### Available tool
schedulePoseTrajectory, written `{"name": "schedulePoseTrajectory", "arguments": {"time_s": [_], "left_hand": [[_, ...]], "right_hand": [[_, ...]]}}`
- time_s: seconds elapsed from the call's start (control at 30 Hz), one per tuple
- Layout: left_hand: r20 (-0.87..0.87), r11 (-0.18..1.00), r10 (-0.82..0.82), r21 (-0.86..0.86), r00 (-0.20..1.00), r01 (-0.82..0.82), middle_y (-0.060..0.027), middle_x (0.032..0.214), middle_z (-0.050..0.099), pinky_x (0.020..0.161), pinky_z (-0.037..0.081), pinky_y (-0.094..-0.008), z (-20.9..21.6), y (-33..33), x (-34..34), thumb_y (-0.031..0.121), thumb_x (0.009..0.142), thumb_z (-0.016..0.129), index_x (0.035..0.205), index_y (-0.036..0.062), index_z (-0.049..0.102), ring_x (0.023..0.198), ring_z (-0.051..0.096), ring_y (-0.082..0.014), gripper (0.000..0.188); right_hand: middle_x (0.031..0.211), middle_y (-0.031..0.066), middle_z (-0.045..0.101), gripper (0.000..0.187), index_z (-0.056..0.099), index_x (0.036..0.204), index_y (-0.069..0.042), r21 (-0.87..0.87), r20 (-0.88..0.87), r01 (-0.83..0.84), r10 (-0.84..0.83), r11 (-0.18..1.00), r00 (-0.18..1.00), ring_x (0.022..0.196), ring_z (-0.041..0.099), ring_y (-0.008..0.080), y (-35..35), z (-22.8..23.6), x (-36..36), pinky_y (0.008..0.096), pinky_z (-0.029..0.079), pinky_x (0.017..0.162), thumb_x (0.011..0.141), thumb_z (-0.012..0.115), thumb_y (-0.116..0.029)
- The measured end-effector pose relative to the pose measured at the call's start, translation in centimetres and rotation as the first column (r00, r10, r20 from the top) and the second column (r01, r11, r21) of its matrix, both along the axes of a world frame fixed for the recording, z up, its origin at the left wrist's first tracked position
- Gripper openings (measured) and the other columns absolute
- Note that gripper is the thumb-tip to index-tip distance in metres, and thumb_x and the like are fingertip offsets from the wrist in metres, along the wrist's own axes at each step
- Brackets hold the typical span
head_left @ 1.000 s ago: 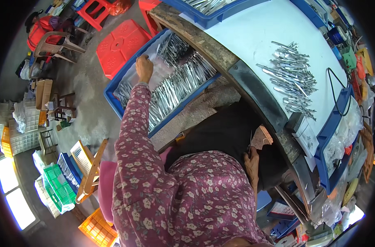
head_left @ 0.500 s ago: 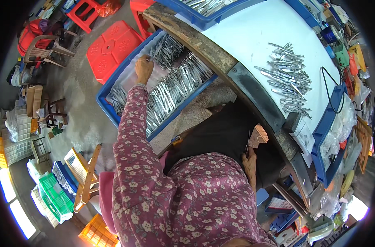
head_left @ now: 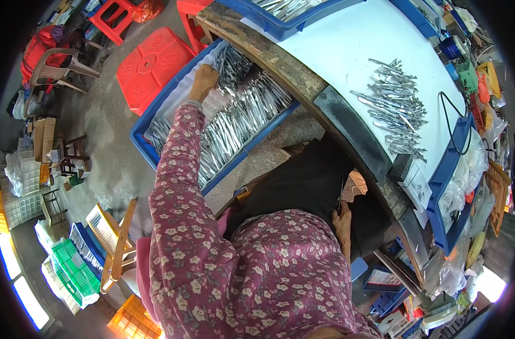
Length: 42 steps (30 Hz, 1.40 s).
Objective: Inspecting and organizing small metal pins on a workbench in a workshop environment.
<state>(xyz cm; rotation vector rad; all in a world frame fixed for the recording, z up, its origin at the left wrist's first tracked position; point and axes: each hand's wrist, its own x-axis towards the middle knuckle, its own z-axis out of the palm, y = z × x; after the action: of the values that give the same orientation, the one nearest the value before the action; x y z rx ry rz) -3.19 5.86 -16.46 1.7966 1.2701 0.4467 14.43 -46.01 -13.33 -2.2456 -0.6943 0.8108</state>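
Note:
My left hand (head_left: 204,78) reaches into a blue tray (head_left: 138,133), at the edge of a jumbled heap of slim silvery metal pieces (head_left: 232,65). Its fingers are curled and their tips are hidden, so what they grip cannot be made out. Below that heap, rows of similar long metal pieces (head_left: 229,131), tweezer-like in shape, lie side by side on the tray's pale liner. My right hand (head_left: 342,224) rests low by my lap, closed around a thin upright metal piece (head_left: 342,191) that is partly hidden.
A white-topped table (head_left: 325,51) with a worn edge carries a spread of metal pieces (head_left: 394,107) and another blue tray (head_left: 284,29). A red stool (head_left: 151,70) stands beyond the tray on my left. A wooden-framed chair (head_left: 119,248) and a green crate (head_left: 74,263) are lower left.
My left hand has moved slightly up and right within the tray, closer to the jumbled heap. My right hand stays where it was.

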Motion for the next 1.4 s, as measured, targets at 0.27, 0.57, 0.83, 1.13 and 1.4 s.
{"name": "schedulePoseTrajectory", "arguments": {"time_s": [0.27, 0.57, 0.83, 1.13, 1.4], "left_hand": [[0.191, 0.987, 0.080, -0.151, 0.978, -0.051, -0.0173, 0.051, 0.057, 0.039, 0.045, -0.0324, 0.0, -1.2, 1.7, 0.008, 0.072, 0.048, 0.054, -0.0070, 0.054, 0.042, 0.058, -0.0224, 0.024], [-0.140, 0.993, -0.002, 0.118, 0.990, 0.019, -0.0201, 0.058, 0.059, 0.061, 0.047, -0.0416, -2.2, -0.4, 1.8, 0.025, 0.073, 0.051, 0.058, -0.0018, 0.059, 0.061, 0.061, -0.0339, 0.032], [0.059, 0.999, 0.013, -0.045, 0.998, -0.010, -0.0155, 0.054, 0.057, 0.039, 0.041, -0.0355, -1.2, -0.6, 1.0, 0.019, 0.077, 0.053, 0.064, -0.0029, 0.057, 0.041, 0.054, -0.0230, 0.026], [0.245, 0.973, 0.119, -0.223, 0.962, -0.063, -0.0080, 0.056, 0.056, 0.034, 0.035, -0.0247, 0.8, -2.3, -1.1, 0.013, 0.078, 0.053, 0.074, -0.0023, 0.059, 0.042, 0.052, -0.0126, 0.017], [0.170, 0.976, 0.216, -0.073, 0.961, -0.207, -0.0111, 0.066, 0.061, 0.042, 0.044, -0.0257, -1.1, -2.8, -2.5, 0.009, 0.075, 0.051, 0.080, -0.0035, 0.061, 0.049, 0.058, -0.0153, 0.017]], "right_hand": [[0.064, 0.0121, 0.044, 0.024, 0.048, 0.093, 0.005, -0.010, 0.012, 0.015, -0.015, 1.000, 1.000, 0.058, 0.042, 0.0217, 0.5, 0.5, -0.6, 0.0348, 0.038, 0.055, 0.073, 0.048, -0.009], [0.069, 0.0038, 0.048, 0.018, 0.049, 0.095, 0.002, 0.084, -0.165, 0.243, -0.227, 0.966, 0.960, 0.064, 0.044, 0.0115, 1.8, 3.6, -2.1, 0.0278, 0.037, 0.056, 0.079, 0.051, -0.005], [0.066, 0.0033, 0.042, 0.017, 0.049, 0.095, 0.000, 0.020, -0.113, 0.103, -0.100, 0.994, 0.989, 0.062, 0.038, 0.0134, 2.5, 5.5, -3.3, 0.0272, 0.034, 0.057, 0.080, 0.052, -0.009], [0.063, 0.0085, 0.045, 0.016, 0.049, 0.093, 0.000, 0.030, -0.075, 0.087, -0.085, 0.996, 0.994, 0.058, 0.042, 0.0175, 1.4, 4.7, -2.5, 0.0319, 0.036, 0.054, 0.081, 0.053, -0.010], [0.064, 0.0087, 0.048, 0.015, 0.050, 0.093, -0.001, 0.048, -0.095, 0.105, -0.100, 0.993, 0.990, 0.059, 0.044, 0.0176, 0.9, 4.6, -2.3, 0.0310, 0.038, 0.056, 0.081, 0.054, -0.009]]}}
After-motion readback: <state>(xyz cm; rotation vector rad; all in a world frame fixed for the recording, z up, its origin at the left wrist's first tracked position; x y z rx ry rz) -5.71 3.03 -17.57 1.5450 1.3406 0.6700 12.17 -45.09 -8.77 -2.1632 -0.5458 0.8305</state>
